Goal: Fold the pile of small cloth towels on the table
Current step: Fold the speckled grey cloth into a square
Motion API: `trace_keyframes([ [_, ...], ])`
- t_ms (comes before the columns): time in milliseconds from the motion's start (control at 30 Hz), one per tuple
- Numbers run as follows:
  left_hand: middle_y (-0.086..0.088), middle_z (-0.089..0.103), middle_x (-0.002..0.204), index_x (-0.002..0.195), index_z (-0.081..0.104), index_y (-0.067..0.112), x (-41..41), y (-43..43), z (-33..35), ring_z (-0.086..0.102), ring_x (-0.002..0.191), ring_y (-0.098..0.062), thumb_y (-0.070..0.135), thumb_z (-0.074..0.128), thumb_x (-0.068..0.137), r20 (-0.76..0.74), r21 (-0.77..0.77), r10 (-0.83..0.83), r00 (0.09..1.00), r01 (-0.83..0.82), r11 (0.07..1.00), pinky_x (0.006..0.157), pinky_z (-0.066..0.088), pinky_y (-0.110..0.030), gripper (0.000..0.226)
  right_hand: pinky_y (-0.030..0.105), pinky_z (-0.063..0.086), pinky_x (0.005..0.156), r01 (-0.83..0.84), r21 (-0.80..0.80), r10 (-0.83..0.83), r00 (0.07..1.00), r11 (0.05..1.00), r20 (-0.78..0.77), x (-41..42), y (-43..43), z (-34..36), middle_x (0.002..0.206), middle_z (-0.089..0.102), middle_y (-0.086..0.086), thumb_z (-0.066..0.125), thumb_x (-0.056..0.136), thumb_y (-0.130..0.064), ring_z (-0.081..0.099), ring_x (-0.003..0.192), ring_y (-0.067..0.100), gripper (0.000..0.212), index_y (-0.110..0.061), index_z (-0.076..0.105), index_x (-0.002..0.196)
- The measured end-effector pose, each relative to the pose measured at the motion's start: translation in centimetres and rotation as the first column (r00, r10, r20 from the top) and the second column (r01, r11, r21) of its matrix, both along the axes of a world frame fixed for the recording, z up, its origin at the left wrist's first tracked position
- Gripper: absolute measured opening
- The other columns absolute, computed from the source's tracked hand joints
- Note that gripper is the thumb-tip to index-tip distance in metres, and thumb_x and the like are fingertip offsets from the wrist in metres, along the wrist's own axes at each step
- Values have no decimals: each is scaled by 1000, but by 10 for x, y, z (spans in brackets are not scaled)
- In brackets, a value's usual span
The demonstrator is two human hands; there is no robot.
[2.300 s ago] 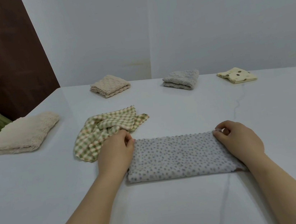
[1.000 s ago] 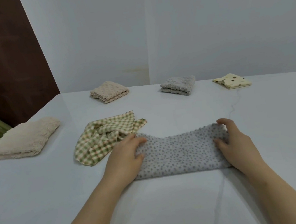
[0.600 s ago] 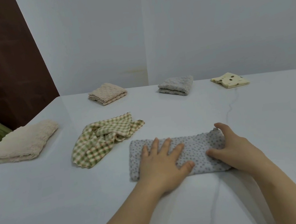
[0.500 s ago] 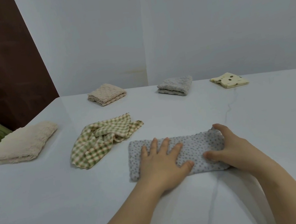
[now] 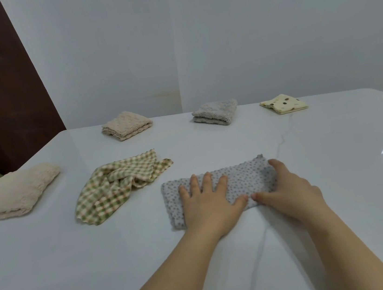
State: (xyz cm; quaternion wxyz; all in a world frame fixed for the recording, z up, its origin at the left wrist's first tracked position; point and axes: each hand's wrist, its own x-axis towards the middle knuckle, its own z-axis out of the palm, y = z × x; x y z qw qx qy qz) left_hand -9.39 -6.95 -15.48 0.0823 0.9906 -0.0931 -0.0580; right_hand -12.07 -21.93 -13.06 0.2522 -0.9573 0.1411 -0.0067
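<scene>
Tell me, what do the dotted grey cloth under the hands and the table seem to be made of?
The dotted grey cloth: probably soft microfibre or fleece; matte, fuzzy nap, wavy-cut edge.
The table: glossy white stone or a stone-look slab; bright reflections, thin grey veins.

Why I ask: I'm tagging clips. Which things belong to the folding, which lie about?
Job: grey dotted cloth towel, under left hand and right hand; crumpled green checked cloth towel.
Lying about: folded beige towel; folded grey towel; folded yellow spotted cloth; folded cream fleecy towel.
</scene>
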Motion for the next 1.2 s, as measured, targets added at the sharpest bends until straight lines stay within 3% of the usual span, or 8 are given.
trace_keyframes([
  [133,4,-9,158,148,1,35,-1,9,9,-13,145,-21,59,17,93,-6,-94,-27,1000,27,995,115,-11,-49,61,40,37,96,56,189,-80,989,980,124,2,-3,-1,124,55,10,59,82,-15,52,111,31,65,-26,28,138],
  [267,7,-4,158,147,7,35,1,41,20,-9,145,-15,51,20,96,96,-61,-47,994,53,997,115,-9,-45,55,41,42,95,172,420,-261,951,891,164,10,-8,-6,111,56,9,65,79,-18,54,101,28,59,-13,40,133],
  [400,8,-8,158,147,2,38,-3,63,7,-11,145,-13,59,19,93,-22,5,-92,995,92,996,117,-8,-41,61,51,46,92,226,519,-351,924,824,155,16,-10,-10,94,67,5,70,74,-28,62,93,30,22,-16,64,91],
  [500,9,-9,157,147,0,38,-2,62,-2,-13,144,-13,61,18,92,7,10,-88,996,88,996,117,-9,-41,62,50,47,88,243,523,-385,905,817,180,15,-6,-11,72,62,2,68,74,-24,61,79,31,12,-20,57,68],
  [667,8,-8,158,147,2,37,0,54,-2,-13,144,-13,59,18,93,31,-13,-104,994,105,994,116,-9,-43,61,38,43,73,208,663,-478,841,719,254,16,-4,-6,71,52,1,59,80,-14,53,74,25,8,-12,53,76],
  [933,8,-11,157,148,-1,34,-10,53,-2,-16,144,-13,46,14,98,19,-29,-93,996,93,995,116,-10,-45,53,41,51,69,235,806,-619,760,544,196,19,-4,-6,95,54,8,52,86,-16,55,87,29,14,-11,47,99],
  [1133,9,-8,157,148,1,33,-9,45,-4,-14,144,-12,46,15,98,40,-89,-125,991,128,988,116,-9,-45,53,32,35,69,150,734,-568,739,662,361,15,8,-2,73,41,-5,46,91,-16,42,68,14,10,-11,40,98],
  [1200,10,9,157,147,16,30,-10,48,-3,1,145,-10,38,23,99,149,-228,-75,986,108,968,117,1,-37,48,28,34,67,114,695,-539,722,710,433,10,17,2,71,40,-6,46,92,-18,41,68,13,11,-11,39,97],
])
